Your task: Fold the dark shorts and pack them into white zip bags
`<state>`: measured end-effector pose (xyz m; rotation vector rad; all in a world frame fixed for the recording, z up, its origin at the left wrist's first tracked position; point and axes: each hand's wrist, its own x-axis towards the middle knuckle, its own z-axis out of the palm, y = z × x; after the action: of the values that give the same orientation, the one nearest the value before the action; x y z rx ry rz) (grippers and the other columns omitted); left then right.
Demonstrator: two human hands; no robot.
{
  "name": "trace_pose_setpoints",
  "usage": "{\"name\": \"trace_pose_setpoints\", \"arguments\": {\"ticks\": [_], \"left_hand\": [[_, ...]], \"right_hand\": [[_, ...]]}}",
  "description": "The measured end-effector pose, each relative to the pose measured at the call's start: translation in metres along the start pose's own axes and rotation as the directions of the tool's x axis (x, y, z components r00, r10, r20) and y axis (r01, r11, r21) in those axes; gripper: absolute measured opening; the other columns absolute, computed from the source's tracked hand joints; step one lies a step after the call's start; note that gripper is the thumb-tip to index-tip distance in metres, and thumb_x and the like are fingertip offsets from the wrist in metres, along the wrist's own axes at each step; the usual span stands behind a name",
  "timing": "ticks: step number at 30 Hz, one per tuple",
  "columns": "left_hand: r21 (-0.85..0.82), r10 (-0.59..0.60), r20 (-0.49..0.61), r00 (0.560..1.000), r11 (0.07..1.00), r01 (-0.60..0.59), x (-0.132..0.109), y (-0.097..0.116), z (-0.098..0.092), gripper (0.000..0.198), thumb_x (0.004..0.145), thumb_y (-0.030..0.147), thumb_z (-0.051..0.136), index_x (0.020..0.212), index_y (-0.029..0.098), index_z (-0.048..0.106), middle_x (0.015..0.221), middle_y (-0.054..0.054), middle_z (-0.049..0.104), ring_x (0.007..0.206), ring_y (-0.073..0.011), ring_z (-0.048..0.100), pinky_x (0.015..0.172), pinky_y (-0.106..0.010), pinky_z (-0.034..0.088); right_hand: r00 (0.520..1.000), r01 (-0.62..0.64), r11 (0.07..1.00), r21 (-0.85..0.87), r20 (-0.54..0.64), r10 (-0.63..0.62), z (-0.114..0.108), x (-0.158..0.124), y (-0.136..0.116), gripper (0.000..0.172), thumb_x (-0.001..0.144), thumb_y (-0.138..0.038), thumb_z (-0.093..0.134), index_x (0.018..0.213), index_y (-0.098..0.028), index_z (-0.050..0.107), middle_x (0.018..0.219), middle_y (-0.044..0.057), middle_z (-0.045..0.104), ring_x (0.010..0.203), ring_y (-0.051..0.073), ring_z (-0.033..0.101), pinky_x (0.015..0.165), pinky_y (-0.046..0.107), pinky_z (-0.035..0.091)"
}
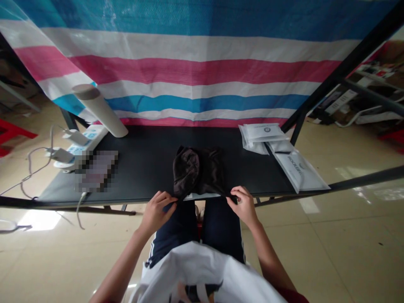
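Note:
A dark brown piece of soft, shiny cloth (200, 170) lies bunched on the black table at its front edge, in front of my body. With finger and thumb, my left hand (159, 210) pinches its near left corner. My right hand (243, 204) grips the near right corner in the same way, so the near edge is drawn out between the two hands. Just under that edge shows a strip of something white (205, 195), mostly hidden by the cloth. What kind of cloth article this is, I cannot tell.
Several white printed packets (295, 166) lie at the table's right end. On the left are a pixelated phone-like object (97, 170) with a cable, a white power strip (86, 143) with plugs, and a tall white cylinder (101, 111). A striped sheet (192, 69) hangs behind the black table (145, 168).

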<state>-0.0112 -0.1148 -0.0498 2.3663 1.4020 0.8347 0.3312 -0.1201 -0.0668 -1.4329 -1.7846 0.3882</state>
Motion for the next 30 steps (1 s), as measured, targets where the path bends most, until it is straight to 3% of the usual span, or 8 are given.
{"name": "trace_pose_setpoints", "arguments": {"ticks": [3,6,12,15,18,23,26,30], "left_hand": [[0.038,0.012,0.053,0.999,0.999,-0.014,-0.003,0.004,0.001,0.016,0.089,0.027,0.058,0.093,0.022,0.073,0.084,-0.005,0.064,0.079,-0.0177,0.055,0.072,-0.030,0.048],[0.012,0.024,0.073,0.997,1.000,-0.025,0.003,0.009,-0.008,0.016,0.086,0.033,0.062,0.091,0.021,0.072,0.085,-0.005,0.065,0.080,-0.0178,0.056,0.073,-0.030,0.048],[0.057,-0.110,-0.019,0.994,0.992,0.110,0.060,0.025,-0.022,0.035,0.095,0.042,0.047,0.072,0.020,0.062,0.072,-0.004,0.063,0.074,-0.0173,0.056,0.070,-0.029,0.044],[0.203,-0.196,-0.003,0.981,0.960,0.193,0.099,0.039,-0.007,0.041,0.094,0.052,0.043,0.078,0.020,0.063,0.076,-0.005,0.066,0.079,-0.0198,0.061,0.069,-0.029,0.043],[0.340,-0.273,0.053,0.960,0.909,0.240,0.131,0.053,0.020,0.044,0.093,0.055,0.043,0.084,0.019,0.066,0.079,-0.009,0.069,0.083,-0.0235,0.065,0.072,-0.031,0.044],[0.444,-0.303,0.133,0.944,0.869,0.216,0.155,0.060,0.048,0.032,0.091,0.038,0.045,0.095,0.015,0.067,0.092,-0.014,0.072,0.093,-0.0274,0.068,0.080,-0.035,0.046],[0.449,-0.332,0.116,0.936,0.858,0.249,0.155,0.050,0.036,0.028,0.089,0.032,0.045,0.093,0.016,0.068,0.090,-0.013,0.072,0.091,-0.0276,0.068,0.078,-0.035,0.047],[0.416,-0.426,0.011,0.905,0.825,0.384,0.148,0.033,0.001,0.035,0.093,0.041,0.040,0.095,0.020,0.068,0.092,-0.011,0.073,0.087,-0.0266,0.069,0.071,-0.031,0.047]], "right_hand": [[0.998,0.041,0.998,-0.043,0.049,-0.039,-0.001,-0.002,0.000,0.007,0.081,-0.028,0.067,0.081,-0.021,0.066,0.087,0.007,0.065,0.082,0.021,0.061,0.061,0.029,0.049],[0.996,0.038,0.999,-0.007,0.082,-0.037,-0.013,0.004,0.000,0.024,0.077,-0.038,0.074,0.092,-0.021,0.067,0.091,0.007,0.067,0.082,0.021,0.062,0.064,0.030,0.051],[0.989,-0.012,0.999,-0.032,-0.145,0.007,-0.025,0.050,-0.015,0.020,0.092,-0.035,0.055,0.091,-0.020,0.068,0.085,0.007,0.069,0.078,0.019,0.062,0.070,0.031,0.050],[0.995,0.028,0.995,-0.097,-0.093,-0.037,-0.004,0.076,-0.027,0.017,0.091,-0.029,0.055,0.089,-0.020,0.069,0.087,0.007,0.071,0.083,0.021,0.064,0.077,0.033,0.051],[0.999,0.041,0.985,-0.169,-0.005,-0.042,0.025,0.090,-0.032,0.018,0.088,-0.025,0.057,0.099,-0.020,0.071,0.103,0.008,0.072,0.098,0.023,0.064,0.089,0.036,0.051],[0.997,-0.005,0.963,-0.269,0.079,0.028,0.054,0.094,-0.026,0.027,0.087,-0.026,0.060,0.111,-0.018,0.071,0.121,0.011,0.068,0.114,0.025,0.059,0.100,0.038,0.047],[0.993,-0.020,0.951,-0.309,0.106,0.056,0.056,0.091,-0.022,0.029,0.086,-0.027,0.060,0.111,-0.017,0.071,0.121,0.012,0.068,0.117,0.026,0.057,0.101,0.038,0.047],[0.992,-0.014,0.947,-0.321,0.118,0.054,0.056,0.088,-0.018,0.030,0.086,-0.028,0.060,0.111,-0.017,0.071,0.122,0.012,0.067,0.119,0.026,0.056,0.102,0.039,0.046]]}}
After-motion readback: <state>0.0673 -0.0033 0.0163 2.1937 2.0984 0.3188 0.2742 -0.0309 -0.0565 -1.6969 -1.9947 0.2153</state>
